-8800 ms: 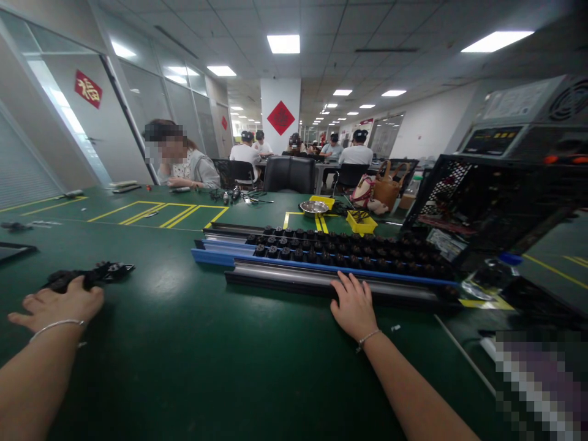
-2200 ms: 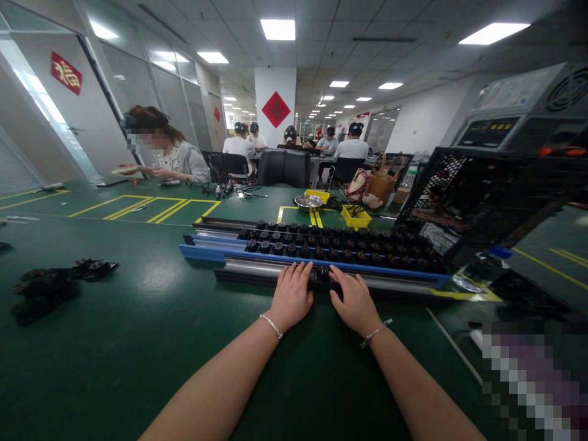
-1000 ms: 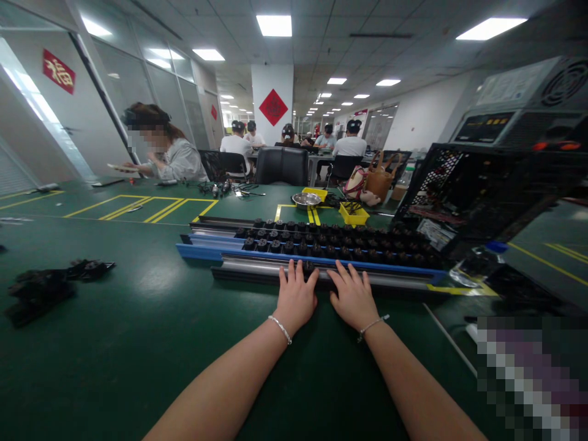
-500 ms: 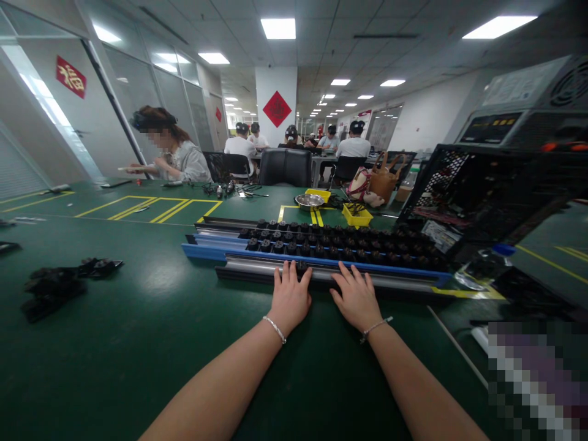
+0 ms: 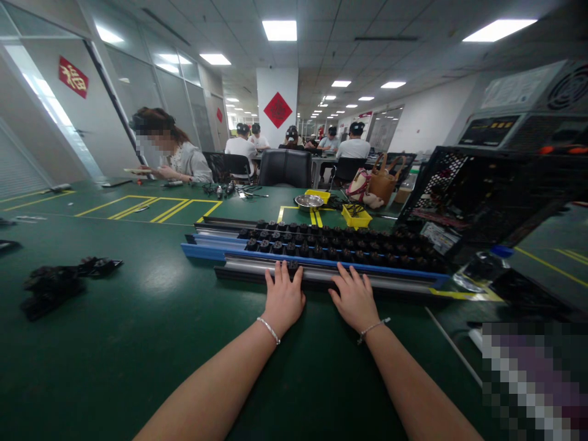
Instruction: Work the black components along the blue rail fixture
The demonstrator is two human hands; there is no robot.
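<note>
Head view, only view available. Front rail (image 5: 243, 267) lies on the green table (image 5: 138, 349), long axis running left to right, across the line of both forearms. Blue rail (image 5: 206, 252) directly behind it; rows of black modules (image 5: 317, 252) lie beyond, along roughly the same direction.

Left hand (image 5: 285, 300): fingertips on the front rail, thumb set apart from the index finger. One black module (image 5: 293, 266) shows in that gap, in the rail's channel, partly hidden. Whether thumb and finger press on it: cannot tell.

Right hand (image 5: 357, 300): fingers spread, tips at the same rail farther right; nothing seen held. Thumb is near the rail's front edge; contact not clear.

Key relation: the module sits just ahead of the left palm, between its thumb and index finger. Seen from the right hand, it lies to the left along the rail, with a stretch of bare channel between. Left hand is clearly the nearer.

Also noted: pile of black parts (image 5: 52, 286) well apart to the left; clear bottle (image 5: 480, 270) near the rail's right end.
</note>
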